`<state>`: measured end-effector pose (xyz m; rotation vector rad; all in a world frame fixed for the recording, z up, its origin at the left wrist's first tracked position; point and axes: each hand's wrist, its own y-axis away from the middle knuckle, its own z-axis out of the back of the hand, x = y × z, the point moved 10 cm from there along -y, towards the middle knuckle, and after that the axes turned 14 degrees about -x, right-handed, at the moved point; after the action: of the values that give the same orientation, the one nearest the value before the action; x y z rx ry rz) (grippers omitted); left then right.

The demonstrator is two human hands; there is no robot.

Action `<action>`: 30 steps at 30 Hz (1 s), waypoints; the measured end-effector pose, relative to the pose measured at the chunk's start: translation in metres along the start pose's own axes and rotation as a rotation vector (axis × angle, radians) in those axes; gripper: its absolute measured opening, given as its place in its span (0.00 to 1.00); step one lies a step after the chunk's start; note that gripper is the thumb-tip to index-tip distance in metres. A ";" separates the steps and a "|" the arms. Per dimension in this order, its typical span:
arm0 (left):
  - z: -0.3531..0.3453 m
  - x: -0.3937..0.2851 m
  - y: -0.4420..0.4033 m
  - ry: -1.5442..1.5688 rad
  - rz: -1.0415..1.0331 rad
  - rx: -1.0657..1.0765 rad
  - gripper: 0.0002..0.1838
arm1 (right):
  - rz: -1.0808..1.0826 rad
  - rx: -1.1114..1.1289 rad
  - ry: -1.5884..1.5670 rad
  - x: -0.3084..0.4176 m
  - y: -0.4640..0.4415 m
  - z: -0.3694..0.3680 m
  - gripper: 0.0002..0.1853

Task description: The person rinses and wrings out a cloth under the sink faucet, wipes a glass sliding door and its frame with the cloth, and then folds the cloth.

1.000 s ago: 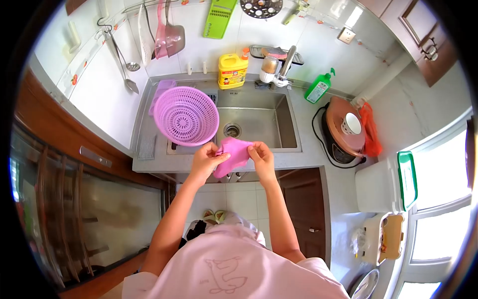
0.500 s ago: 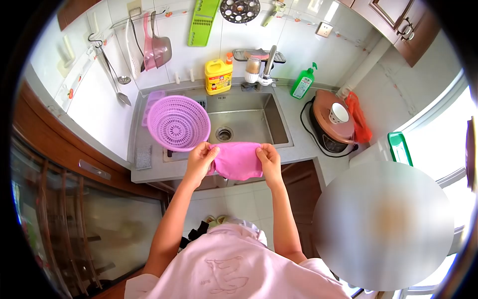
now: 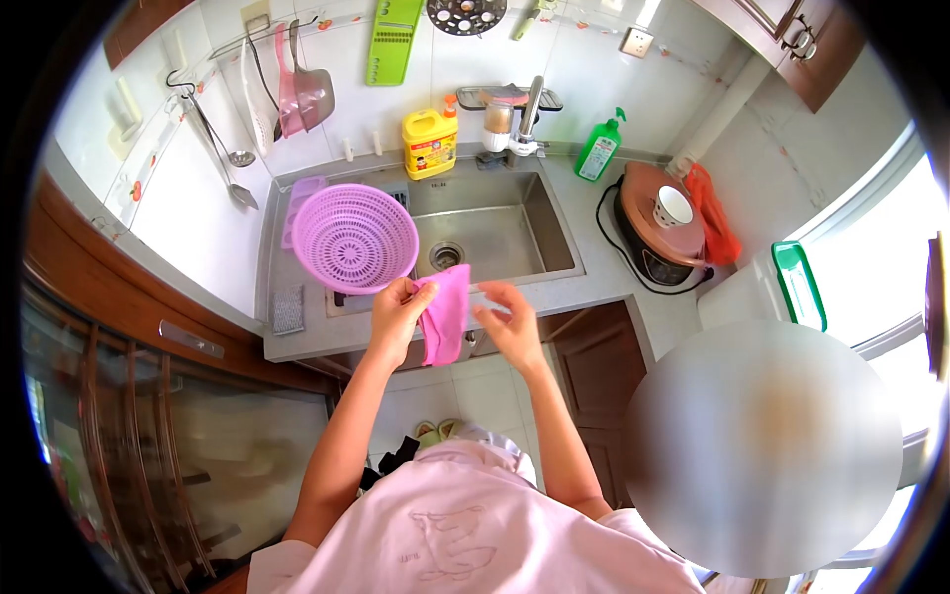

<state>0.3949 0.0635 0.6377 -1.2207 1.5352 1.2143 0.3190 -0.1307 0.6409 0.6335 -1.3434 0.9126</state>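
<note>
A folded pink cloth [image 3: 447,319] hangs in front of the sink's near edge, pinched at its upper left by my left hand [image 3: 398,319]. My right hand [image 3: 508,322] is just right of the cloth, apart from it, with fingers loosely spread and nothing in them. Beyond both hands lies the steel sink [image 3: 505,259] with its round drain showing. A purple plastic colander [image 3: 356,238] sits over the sink's left part, close to my left hand.
Behind the sink stand a yellow jug [image 3: 429,145], a faucet [image 3: 529,124] and a green pump bottle [image 3: 600,148]. To the right, a white bowl [image 3: 673,207] rests on a brown electric cooker [image 3: 638,223] with a black cord. Utensils [image 3: 312,94] hang at the left wall.
The cloth was stretched wide between both hands. My right hand has let go of its end, and the cloth is now folded narrower in my left hand.
</note>
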 end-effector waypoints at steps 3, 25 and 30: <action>-0.012 0.003 0.005 0.009 0.029 0.024 0.09 | 0.057 0.133 0.007 0.036 0.024 -0.026 0.26; -0.022 -0.024 0.002 -0.245 -0.323 0.170 0.07 | -0.188 0.062 -0.162 0.014 0.006 -0.008 0.11; -0.031 -0.037 0.013 -0.285 -0.353 0.135 0.09 | -0.285 0.073 -0.305 0.011 0.003 -0.010 0.12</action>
<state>0.3887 0.0413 0.6821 -1.1180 1.1189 0.9852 0.3215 -0.1188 0.6496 1.0236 -1.4460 0.6524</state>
